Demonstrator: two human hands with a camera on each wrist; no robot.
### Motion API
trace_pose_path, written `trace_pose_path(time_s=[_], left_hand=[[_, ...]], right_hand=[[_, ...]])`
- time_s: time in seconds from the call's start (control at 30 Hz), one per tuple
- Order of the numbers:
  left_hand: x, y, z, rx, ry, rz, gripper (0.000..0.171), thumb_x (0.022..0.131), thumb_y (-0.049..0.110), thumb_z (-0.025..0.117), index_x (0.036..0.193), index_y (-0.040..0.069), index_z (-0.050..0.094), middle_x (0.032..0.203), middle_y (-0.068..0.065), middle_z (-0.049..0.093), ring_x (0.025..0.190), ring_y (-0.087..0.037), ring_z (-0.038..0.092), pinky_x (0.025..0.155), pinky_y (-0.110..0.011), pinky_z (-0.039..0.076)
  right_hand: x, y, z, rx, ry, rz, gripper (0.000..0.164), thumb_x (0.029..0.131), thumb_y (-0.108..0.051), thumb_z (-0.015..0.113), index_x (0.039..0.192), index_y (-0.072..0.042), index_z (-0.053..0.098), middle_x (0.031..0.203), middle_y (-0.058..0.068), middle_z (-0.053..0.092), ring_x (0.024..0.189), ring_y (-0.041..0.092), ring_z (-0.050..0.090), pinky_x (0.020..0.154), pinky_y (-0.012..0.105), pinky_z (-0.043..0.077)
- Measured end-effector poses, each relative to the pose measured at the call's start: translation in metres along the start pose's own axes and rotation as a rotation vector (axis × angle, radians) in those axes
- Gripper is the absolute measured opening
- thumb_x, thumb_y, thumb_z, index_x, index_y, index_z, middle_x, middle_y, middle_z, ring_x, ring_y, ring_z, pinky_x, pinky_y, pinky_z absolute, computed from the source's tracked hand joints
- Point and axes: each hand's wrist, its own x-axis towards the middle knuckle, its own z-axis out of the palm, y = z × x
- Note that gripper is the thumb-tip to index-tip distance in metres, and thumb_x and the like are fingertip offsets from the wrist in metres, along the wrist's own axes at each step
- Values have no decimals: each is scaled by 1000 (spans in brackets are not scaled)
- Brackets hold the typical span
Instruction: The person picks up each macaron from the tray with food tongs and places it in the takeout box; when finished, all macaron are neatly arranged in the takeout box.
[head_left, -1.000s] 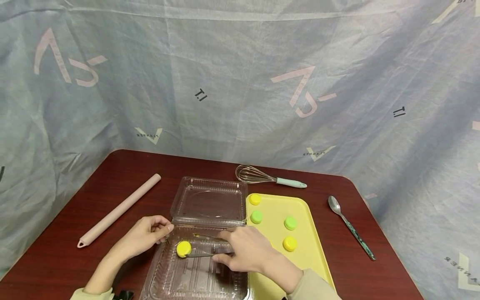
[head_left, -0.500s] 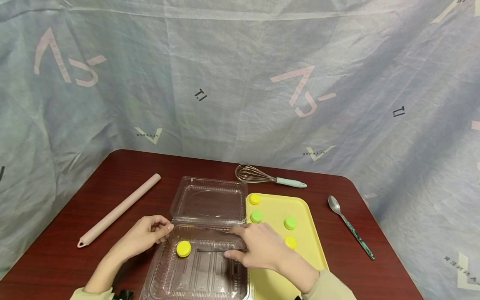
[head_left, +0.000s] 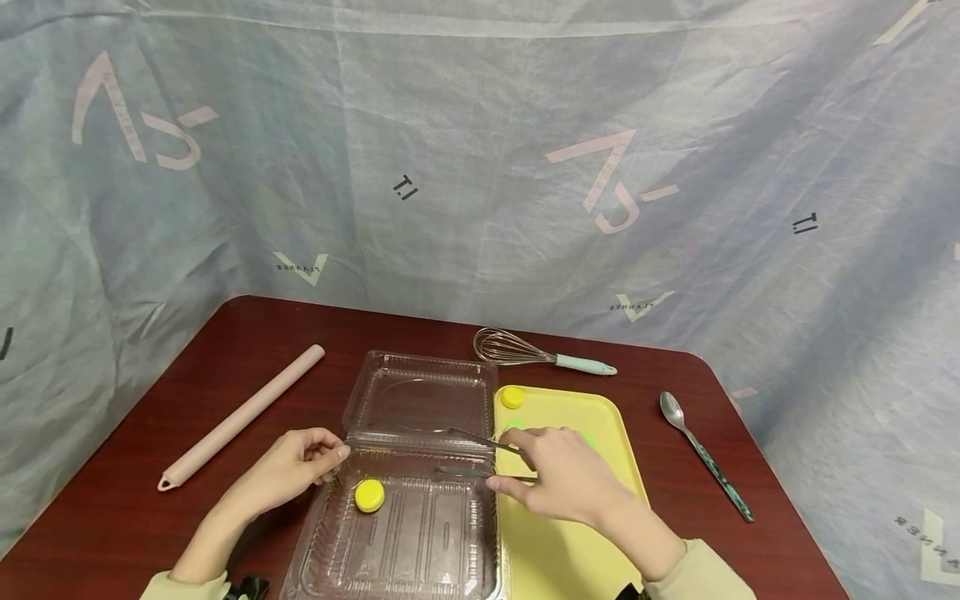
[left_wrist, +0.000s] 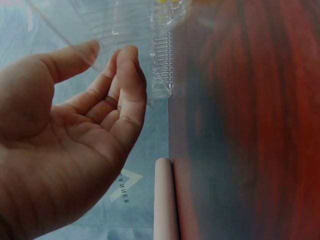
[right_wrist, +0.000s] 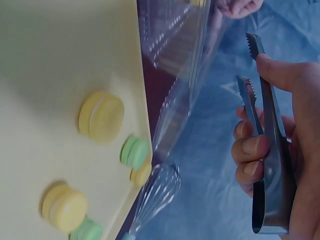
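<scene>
My right hand (head_left: 573, 471) holds metal tongs (right_wrist: 272, 155) between thumb and fingers. The tongs' arms are spread with nothing between their tips, over the right side of a clear plastic container (head_left: 420, 571). One yellow macaron (head_left: 369, 496) lies inside, toward the container's left. At the container's left rim, near the hinge, my left hand (head_left: 288, 467) pinches the plastic edge with thumb and fingertips. Beside the container, under my right hand, a yellow tray (head_left: 558, 542) bears yellow and green macarons, such as a yellow macaron (right_wrist: 101, 116) and a green macaron (right_wrist: 134, 151). My right hand hides some in the head view.
The container's lid (head_left: 422, 396) lies folded back behind its base. A whisk (head_left: 543, 354) lies behind the tray and a spoon (head_left: 705, 454) to its right. On the left rests a pink rolling pin (head_left: 243, 417). A grey cloth (head_left: 450, 167) hangs behind the table.
A second ago the tongs were at the yellow macaron in the container. They have moved right with my right hand, leaving the macaron there. My left hand has stayed in place.
</scene>
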Motion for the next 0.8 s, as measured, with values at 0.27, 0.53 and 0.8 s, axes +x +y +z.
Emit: trace_pose_path(time_s=[0.27, 0.53, 0.8], left_hand=[[0, 1, 0, -1, -1, 10, 24, 99, 17, 64, 103, -6, 66, 84, -10, 65, 71, -19, 63, 64, -29, 55], [1, 1, -1, 0, -3, 13, 24, 99, 18, 64, 103, -6, 66, 83, -9, 64, 71, -19, 63, 64, -29, 55], [0, 1, 0, -8, 0, 12, 23, 99, 17, 64, 102, -6, 66, 83, -9, 65, 71, -19, 63, 65, -29, 55]], right_hand=[[-10, 23, -14, -5, 51, 26, 35, 87, -50, 74, 102, -19, 70, 60, -18, 36, 52, -2, 31, 49, 21, 32], [-23, 43, -23, -12, 50, 116, 34, 84, -47, 78, 103, -20, 71, 55, -18, 32, 50, -3, 26, 46, 21, 28], [-36, 64, -30, 4, 57, 157, 35, 84, -43, 80, 104, -16, 72, 55, -17, 34, 49, -2, 23, 47, 21, 25]])
